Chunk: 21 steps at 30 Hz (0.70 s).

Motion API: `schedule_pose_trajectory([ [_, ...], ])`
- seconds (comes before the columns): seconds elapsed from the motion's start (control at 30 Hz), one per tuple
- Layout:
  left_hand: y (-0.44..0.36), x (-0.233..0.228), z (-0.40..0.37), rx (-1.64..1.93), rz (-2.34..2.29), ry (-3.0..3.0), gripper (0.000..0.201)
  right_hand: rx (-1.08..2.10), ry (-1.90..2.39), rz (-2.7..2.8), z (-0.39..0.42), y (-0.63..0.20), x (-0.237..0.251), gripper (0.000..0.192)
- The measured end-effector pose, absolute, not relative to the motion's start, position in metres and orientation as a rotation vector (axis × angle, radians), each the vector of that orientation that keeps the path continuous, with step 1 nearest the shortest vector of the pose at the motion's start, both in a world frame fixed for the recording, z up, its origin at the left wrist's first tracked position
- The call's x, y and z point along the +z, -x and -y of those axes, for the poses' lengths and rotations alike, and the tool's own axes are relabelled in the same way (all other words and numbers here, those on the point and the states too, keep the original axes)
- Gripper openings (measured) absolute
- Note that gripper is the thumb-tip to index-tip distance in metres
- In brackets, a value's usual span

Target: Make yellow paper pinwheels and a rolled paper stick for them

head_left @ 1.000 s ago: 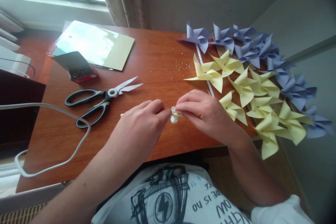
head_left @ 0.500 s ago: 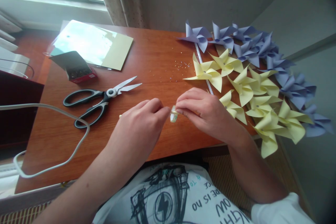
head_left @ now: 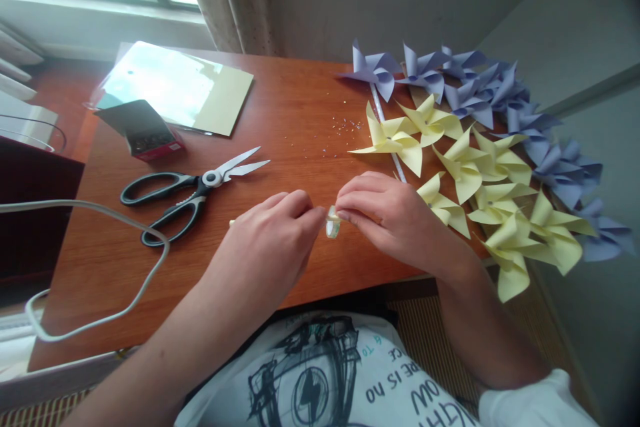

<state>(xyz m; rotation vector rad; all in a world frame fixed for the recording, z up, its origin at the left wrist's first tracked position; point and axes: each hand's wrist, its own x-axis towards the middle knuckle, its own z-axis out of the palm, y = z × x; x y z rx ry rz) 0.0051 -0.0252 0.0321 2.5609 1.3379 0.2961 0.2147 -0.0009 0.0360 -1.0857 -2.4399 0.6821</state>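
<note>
My left hand [head_left: 280,227] is closed around a thin pale-yellow stick [head_left: 232,222], whose end pokes out on the hand's left side. Fingertips of my right hand [head_left: 385,213] are pinched together just to the right of it. Between the two hands hangs a small roll of clear tape [head_left: 333,225], touching the right fingertips. What exactly the right fingers grip is partly hidden, but the tape roll is at them. A yellow paper pinwheel [head_left: 395,138] and a purple paper pinwheel [head_left: 375,70] lie beyond my right hand, near a white stick [head_left: 398,165].
Open scissors [head_left: 200,187] lie on the wooden table [head_left: 270,107] left of my hands. Behind them are a small open red box [head_left: 150,140] and a pack of paper [head_left: 225,97]. A white cable [head_left: 145,300] loops at the left. Several more pinwheels [head_left: 500,157] spread rightward; paper crumbs dot the table.
Both hands and the tape roll have shifted very slightly toward me and to the right. The tape roll shows a little more clearly between them; other things stay put.
</note>
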Motion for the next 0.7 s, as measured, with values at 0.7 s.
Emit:
schedule_pose_trajectory([
  [0.7,-0.003,0.028,0.021,0.465,-1.335,-2.359,0.021,0.692,1.097,2.247,0.01,-0.21,0.028,0.01],
])
